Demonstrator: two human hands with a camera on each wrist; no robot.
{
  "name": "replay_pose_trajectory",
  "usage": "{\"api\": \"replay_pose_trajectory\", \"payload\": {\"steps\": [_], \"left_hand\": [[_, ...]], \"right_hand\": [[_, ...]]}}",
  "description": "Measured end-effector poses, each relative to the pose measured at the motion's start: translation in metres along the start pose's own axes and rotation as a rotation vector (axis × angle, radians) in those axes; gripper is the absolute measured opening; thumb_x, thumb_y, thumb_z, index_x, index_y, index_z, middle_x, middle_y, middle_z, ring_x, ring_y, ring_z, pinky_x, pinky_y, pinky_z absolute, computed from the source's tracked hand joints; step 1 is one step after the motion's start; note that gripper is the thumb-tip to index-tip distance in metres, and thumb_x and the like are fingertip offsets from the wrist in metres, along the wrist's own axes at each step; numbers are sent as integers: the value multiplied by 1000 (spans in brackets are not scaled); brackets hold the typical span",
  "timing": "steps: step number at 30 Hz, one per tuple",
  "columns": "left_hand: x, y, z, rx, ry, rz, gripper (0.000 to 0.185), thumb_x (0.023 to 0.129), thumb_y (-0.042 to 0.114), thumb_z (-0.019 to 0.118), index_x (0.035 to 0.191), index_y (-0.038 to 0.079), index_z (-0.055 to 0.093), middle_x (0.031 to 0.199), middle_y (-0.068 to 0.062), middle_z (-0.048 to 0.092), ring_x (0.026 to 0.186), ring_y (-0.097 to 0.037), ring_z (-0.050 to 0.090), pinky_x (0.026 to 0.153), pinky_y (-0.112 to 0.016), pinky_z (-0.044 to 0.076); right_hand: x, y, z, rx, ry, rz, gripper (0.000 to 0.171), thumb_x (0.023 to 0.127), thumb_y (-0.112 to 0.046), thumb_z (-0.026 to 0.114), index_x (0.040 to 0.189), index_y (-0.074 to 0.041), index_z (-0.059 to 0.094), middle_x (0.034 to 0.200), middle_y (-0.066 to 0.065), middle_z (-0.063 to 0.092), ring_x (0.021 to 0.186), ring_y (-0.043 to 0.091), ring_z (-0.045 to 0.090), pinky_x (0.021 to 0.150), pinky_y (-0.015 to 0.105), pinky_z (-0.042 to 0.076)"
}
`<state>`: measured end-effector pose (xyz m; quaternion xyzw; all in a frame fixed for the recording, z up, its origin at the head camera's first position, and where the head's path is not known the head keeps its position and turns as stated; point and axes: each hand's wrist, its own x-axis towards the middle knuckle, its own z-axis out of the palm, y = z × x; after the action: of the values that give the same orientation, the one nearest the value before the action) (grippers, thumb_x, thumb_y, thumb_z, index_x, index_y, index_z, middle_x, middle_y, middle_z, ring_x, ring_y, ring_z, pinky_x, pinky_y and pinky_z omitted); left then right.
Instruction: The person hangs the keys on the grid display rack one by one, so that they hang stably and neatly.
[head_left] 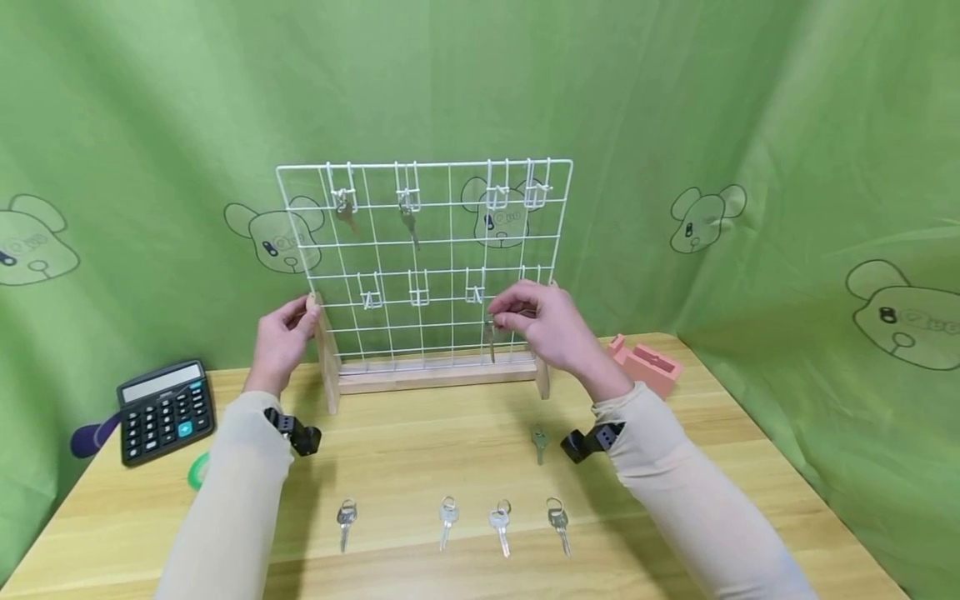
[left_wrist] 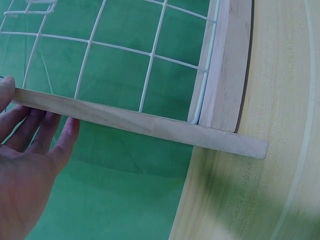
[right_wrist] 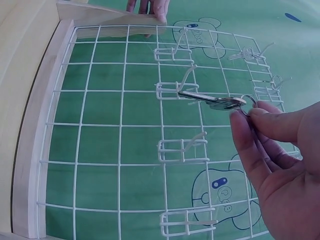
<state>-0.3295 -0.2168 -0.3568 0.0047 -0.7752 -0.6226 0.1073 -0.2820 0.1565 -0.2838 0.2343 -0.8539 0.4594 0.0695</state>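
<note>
A white wire grid rack stands on a wooden base (head_left: 435, 381). My left hand (head_left: 277, 337) grips its left wooden upright (left_wrist: 125, 116), thumb on one side and fingers on the other. The right hand (head_left: 551, 329) pinches a silver key (right_wrist: 220, 102) by its ring, in front of the grid's lower right part. In the right wrist view the key's blade points towards a white hook (right_wrist: 175, 90) and overlaps it. Two keys (head_left: 345, 210) (head_left: 408, 218) hang from upper left hooks. More hooks (head_left: 497, 197) along both rows hold nothing.
Several ringed keys (head_left: 447, 518) lie in a row near the table's front, and another key (head_left: 539, 444) lies below my right hand. At left are a calculator (head_left: 167, 412) and a green roll (head_left: 198, 471). A pink block (head_left: 651, 367) sits right of the rack, before a green curtain (head_left: 637, 100).
</note>
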Motion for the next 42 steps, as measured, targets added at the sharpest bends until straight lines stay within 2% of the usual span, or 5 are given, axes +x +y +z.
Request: {"api": "replay_pose_trajectory", "payload": {"steps": [4,13,20,29,42], "left_hand": [[-1,-1,-1,2,1,7,53,103,23,53,149,2,37,142,-20,47,126,-30,47,104,-32,45],[-2,-1,0,5,3,6,53,103,24,54,148,3,38,142,-20,48,126,-29,48,103,-30,45],[-1,-1,1,8,-4,4,54,102,26,55,149,3,38,143,-19,47,127,-29,47,104,-31,45],[0,-1,0,27,-12,10,55,102,27,55,149,4,37,143,-19,47,127,-30,48,105,-33,44],[-1,0,0,17,-5,13,54,103,26,54,149,3,37,141,-21,48,126,-30,47,104,-32,45]], "right_hand": [[3,-2,-1,8,44,-6,15,91,2,66,103,-6,70,96,5,66,86,26,65,73,35,57],[11,-14,-6,61,223,-33,15,90,7,65,103,1,68,99,12,65,84,27,66,75,30,59],[18,-24,-11,23,286,-59,14,89,5,67,102,1,70,97,9,66,83,23,65,76,28,57],[28,-31,-17,79,367,-43,14,89,7,66,102,2,70,97,11,67,81,20,66,74,26,58],[44,-43,-20,161,544,-115,14,89,7,66,102,3,70,99,10,67,84,19,66,78,26,57]]}}
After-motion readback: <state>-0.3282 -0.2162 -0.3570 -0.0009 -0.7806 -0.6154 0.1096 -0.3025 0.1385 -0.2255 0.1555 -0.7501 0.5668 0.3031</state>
